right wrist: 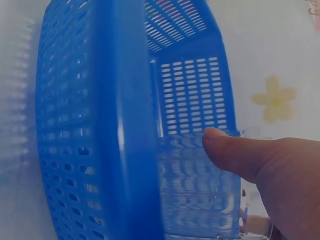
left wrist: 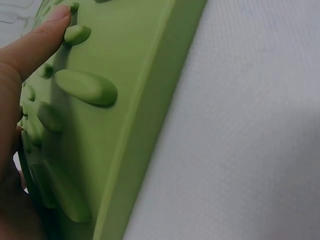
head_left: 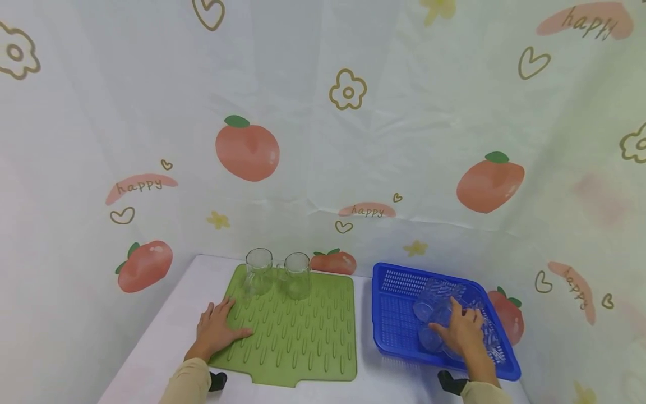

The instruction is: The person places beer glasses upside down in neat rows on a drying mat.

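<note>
My left hand (head_left: 218,327) rests on the left edge of a green ridged mat (head_left: 303,342), fingers spread and thumb lying over the ridges. Two clear glass mugs (head_left: 259,272) (head_left: 298,275) stand side by side at the mat's back. Inside a blue plastic basket (head_left: 398,325), my right hand (head_left: 465,331) holds a clear glass (right wrist: 200,185) among other glassware. Its thumb (right wrist: 227,147) lies against the glass near one end, and fingers show beyond the glass at the lower right in the right wrist view. Part of this glass is hidden by the hand.
More clear glassware (head_left: 429,300) lies in the basket. Basket and mat share a white-covered table (head_left: 364,325), the basket to the right. Behind them hangs a white curtain (head_left: 313,146) printed with fruit, flowers and hearts. The basket's walls (right wrist: 65,115) are slotted.
</note>
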`<control>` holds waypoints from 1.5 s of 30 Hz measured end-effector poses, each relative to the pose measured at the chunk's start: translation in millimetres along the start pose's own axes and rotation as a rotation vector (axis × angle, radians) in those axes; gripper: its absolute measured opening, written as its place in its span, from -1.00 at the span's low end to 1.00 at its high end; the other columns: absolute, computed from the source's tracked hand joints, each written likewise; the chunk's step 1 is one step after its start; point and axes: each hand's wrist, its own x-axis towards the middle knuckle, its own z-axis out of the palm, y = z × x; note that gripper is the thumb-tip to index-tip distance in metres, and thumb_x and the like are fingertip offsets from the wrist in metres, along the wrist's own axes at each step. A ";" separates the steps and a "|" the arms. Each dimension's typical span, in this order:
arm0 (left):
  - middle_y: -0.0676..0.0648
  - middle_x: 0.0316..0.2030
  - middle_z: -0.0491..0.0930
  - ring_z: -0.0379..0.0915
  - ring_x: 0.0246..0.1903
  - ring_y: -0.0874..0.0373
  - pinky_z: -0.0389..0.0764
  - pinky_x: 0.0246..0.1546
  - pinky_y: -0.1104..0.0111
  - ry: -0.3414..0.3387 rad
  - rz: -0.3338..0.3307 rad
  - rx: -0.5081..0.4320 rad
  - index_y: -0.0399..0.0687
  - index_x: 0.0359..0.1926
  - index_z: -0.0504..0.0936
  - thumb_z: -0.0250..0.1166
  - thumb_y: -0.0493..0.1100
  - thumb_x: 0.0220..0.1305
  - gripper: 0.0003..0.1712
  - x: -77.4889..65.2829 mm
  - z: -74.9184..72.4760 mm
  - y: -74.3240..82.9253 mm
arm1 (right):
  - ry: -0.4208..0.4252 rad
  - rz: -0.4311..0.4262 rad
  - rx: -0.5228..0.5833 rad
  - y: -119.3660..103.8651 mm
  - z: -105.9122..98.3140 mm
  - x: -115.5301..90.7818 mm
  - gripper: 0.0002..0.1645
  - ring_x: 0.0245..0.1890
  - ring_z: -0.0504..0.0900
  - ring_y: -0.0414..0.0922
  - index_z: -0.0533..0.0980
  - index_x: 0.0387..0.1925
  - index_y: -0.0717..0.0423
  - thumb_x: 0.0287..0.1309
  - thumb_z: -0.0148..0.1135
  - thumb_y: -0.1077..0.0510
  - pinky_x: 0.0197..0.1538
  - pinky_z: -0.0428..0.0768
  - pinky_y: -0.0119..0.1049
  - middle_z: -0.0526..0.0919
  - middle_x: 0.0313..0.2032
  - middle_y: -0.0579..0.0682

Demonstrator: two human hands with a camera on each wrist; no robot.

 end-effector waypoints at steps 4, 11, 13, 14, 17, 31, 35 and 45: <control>-0.36 0.57 0.04 -0.30 0.52 -0.58 -0.18 0.43 -0.48 -0.008 -0.007 -0.013 -0.24 0.55 0.17 0.52 0.40 -0.05 0.33 -0.4 0.7 1.2 | 0.013 -0.013 0.024 -0.1 -4.2 -1.5 0.20 0.39 -0.17 0.68 -0.11 0.52 0.43 0.24 0.36 -0.12 0.33 0.11 0.62 -0.02 0.29 0.78; -0.34 0.58 0.04 -0.29 0.53 -0.56 -0.16 0.44 -0.47 -0.005 -0.011 -0.007 -0.21 0.55 0.18 0.52 0.42 -0.05 0.33 2.0 2.3 -0.5 | 0.055 -0.047 0.040 -3.5 -10.8 -4.1 0.14 0.35 -0.05 0.66 -0.03 0.50 0.42 0.20 0.40 -0.04 0.29 0.20 0.61 0.04 0.29 0.74; -0.34 0.57 0.04 -0.28 0.53 -0.56 -0.15 0.44 -0.47 0.000 -0.010 -0.006 -0.21 0.55 0.18 0.52 0.42 -0.06 0.33 2.6 3.0 -1.6 | 0.070 -0.057 0.047 -4.9 -12.0 -5.0 0.12 0.35 -0.01 0.64 0.00 0.50 0.40 0.17 0.42 -0.01 0.28 0.23 0.60 0.07 0.29 0.71; -0.34 0.57 0.04 -0.28 0.53 -0.56 -0.15 0.44 -0.47 0.001 -0.010 -0.006 -0.21 0.55 0.19 0.52 0.42 -0.06 0.34 2.8 3.3 -2.1 | 0.076 -0.060 0.049 -5.8 -12.7 -5.7 0.11 0.34 0.00 0.62 0.01 0.49 0.39 0.16 0.42 -0.01 0.27 0.25 0.60 0.09 0.29 0.68; -0.34 0.58 0.04 -0.29 0.53 -0.56 -0.15 0.44 -0.47 0.001 -0.011 -0.011 -0.21 0.55 0.18 0.52 0.42 -0.07 0.34 2.7 4.1 -2.9 | 0.084 -0.062 0.054 -9.3 -15.7 -7.8 0.08 0.32 0.06 0.58 0.04 0.48 0.35 0.14 0.43 0.02 0.23 0.32 0.58 0.13 0.27 0.63; -0.32 0.58 0.05 -0.27 0.53 -0.55 -0.13 0.42 -0.49 0.001 -0.021 -0.007 -0.18 0.55 0.19 0.53 0.41 -0.06 0.32 0.6 4.0 1.0 | 0.102 -0.108 0.049 -30.4 -35.0 -18.9 0.03 0.27 0.25 0.59 0.12 0.44 0.42 0.12 0.43 0.07 0.18 0.44 0.50 0.16 0.30 0.66; -0.32 0.57 0.06 -0.26 0.53 -0.55 -0.10 0.42 -0.49 0.006 -0.016 0.001 -0.17 0.55 0.19 0.52 0.42 -0.06 0.32 0.6 3.7 0.0 | 0.113 -0.127 0.044 -35.1 -36.5 -19.9 0.04 0.26 0.29 0.57 0.14 0.42 0.46 0.11 0.45 0.03 0.20 0.44 0.48 0.19 0.30 0.65; -0.34 0.57 0.07 -0.26 0.52 -0.57 -0.11 0.43 -0.48 0.011 -0.012 0.002 -0.19 0.55 0.19 0.52 0.42 -0.06 0.33 0.3 3.4 -2.3 | 0.127 -0.191 0.082 -45.0 -35.5 -23.3 0.10 0.15 0.45 0.53 0.09 0.50 0.31 0.11 0.47 0.01 0.06 0.56 0.42 0.22 0.28 0.61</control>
